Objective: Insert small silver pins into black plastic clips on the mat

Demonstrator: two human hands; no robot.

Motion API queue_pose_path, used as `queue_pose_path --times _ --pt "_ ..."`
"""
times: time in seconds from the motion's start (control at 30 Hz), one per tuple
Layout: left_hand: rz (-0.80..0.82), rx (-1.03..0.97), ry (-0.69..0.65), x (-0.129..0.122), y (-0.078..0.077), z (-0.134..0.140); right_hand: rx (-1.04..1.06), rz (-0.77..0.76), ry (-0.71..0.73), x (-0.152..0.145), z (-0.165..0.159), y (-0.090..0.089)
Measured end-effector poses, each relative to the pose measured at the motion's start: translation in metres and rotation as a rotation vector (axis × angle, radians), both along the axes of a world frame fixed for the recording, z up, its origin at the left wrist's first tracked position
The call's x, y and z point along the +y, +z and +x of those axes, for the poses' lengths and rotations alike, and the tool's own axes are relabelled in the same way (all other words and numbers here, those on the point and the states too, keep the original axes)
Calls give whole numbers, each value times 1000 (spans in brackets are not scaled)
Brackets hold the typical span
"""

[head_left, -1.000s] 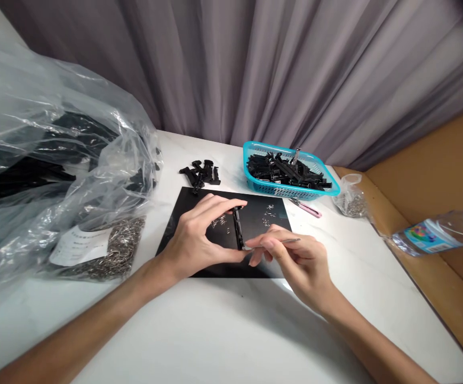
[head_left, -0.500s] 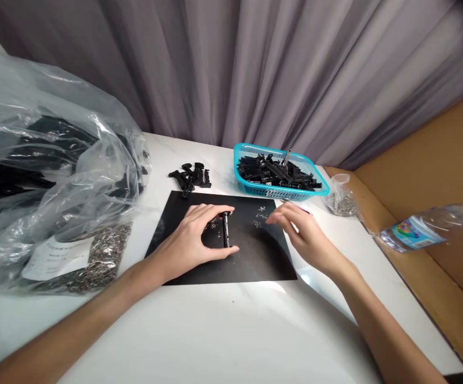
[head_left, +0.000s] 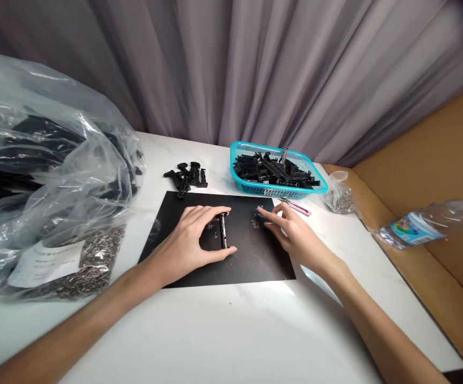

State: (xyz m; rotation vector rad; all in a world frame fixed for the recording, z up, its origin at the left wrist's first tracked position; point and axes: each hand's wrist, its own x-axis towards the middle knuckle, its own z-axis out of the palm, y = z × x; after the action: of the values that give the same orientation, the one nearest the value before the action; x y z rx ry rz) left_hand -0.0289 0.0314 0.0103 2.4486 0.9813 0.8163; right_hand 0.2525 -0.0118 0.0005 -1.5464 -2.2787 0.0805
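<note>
Item: one slim black part (head_left: 223, 232), in your left hand (head_left: 189, 237), over the black mat (head_left: 215, 272). Your thumb pinches its near end, a fingertip its far end; these grips hide both tips. Long axis: away from you, nearly straight up the view. Which end is its front cannot be told.

Your right hand (head_left: 295, 234): index finger outstretched at the small metal pieces (head_left: 256, 224) on the mat's right side, other fingers bent. Whether you pinch anything there cannot be told. More metal pieces (head_left: 210, 226) lie partly behind your left hand.

Labels: a white label (head_left: 45, 264) on the bag of metal pieces (head_left: 101, 261), print too small to read; a blue, multicoloured label (head_left: 415, 229) on the plastic bottle (head_left: 453, 216), brand illegible.

Cut off: the large clear bag (head_left: 95, 101), at the left edge; its dark contents are blurred by folds.
</note>
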Motion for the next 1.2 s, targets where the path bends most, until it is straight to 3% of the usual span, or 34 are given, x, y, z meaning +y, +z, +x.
queue_pose_path --times 0.27,0.6,0.9,1.03,1.2 --pt "-5 6 -4 -2 0 1 -28 54 -17 11 -12 -5" --pt "-1 -6 -10 -3 3 3 420 134 -29 15 -21 -1" --pt "-111 -61 -6 -10 -6 6 780 -95 -45 -10 -38 14" --pt "-177 -84 -20 -14 -6 11 768 -123 20 -17 -48 18" --pt "-206 -82 -27 -21 -2 15 655 -19 87 -21 -52 22"
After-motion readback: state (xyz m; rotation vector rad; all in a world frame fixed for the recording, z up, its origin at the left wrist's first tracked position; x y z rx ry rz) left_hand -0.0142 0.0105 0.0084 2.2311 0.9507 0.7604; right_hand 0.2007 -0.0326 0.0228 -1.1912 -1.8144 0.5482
